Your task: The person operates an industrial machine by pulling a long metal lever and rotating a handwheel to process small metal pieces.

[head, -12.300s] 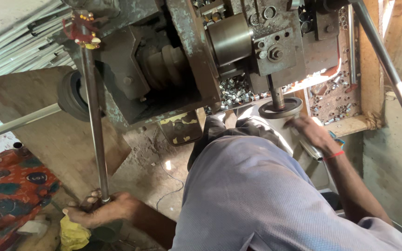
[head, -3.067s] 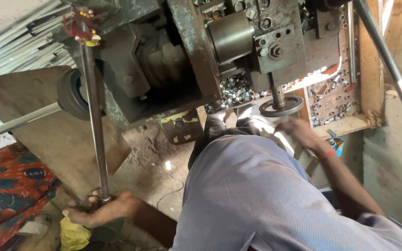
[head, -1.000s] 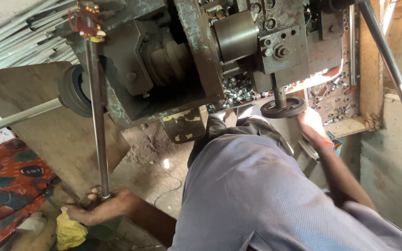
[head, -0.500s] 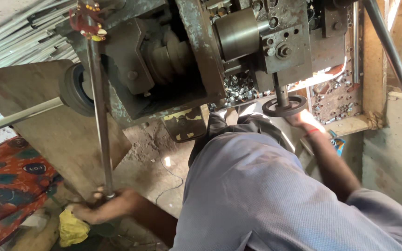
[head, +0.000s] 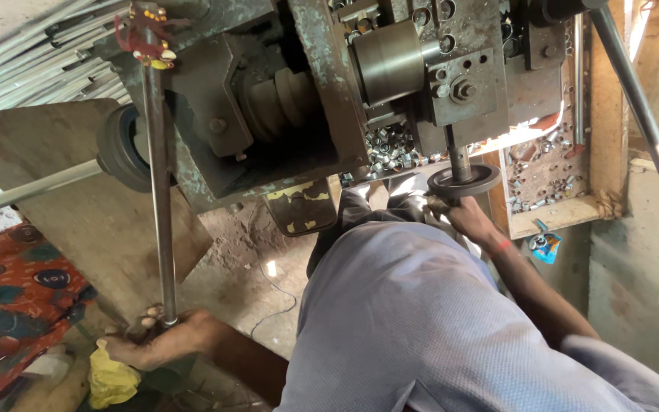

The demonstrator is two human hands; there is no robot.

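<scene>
My left hand [head: 152, 345] is at the lower left, closed around the bottom end of a long steel rod [head: 159, 191] that runs up to a red and yellow fitting [head: 143, 34] on the worn green-grey machine [head: 284, 114]. My right hand [head: 468, 219] reaches up on the right and grips the rim of a dark round handwheel [head: 464, 181] under the machine's head. My grey-shirted body [head: 421, 320] fills the lower middle and hides what lies below it.
A wooden tray [head: 551, 168] with several small metal nuts stands right of the handwheel. A long lever bar [head: 638, 107] slants down the far right. Steel rods [head: 32, 53] lie at the upper left, a yellow rag [head: 112, 378] and patterned red cloth [head: 9, 305] at the lower left.
The view has shifted a little. My right hand has settled lower against the handwheel's rim; my left hand stays on the rod's end.
</scene>
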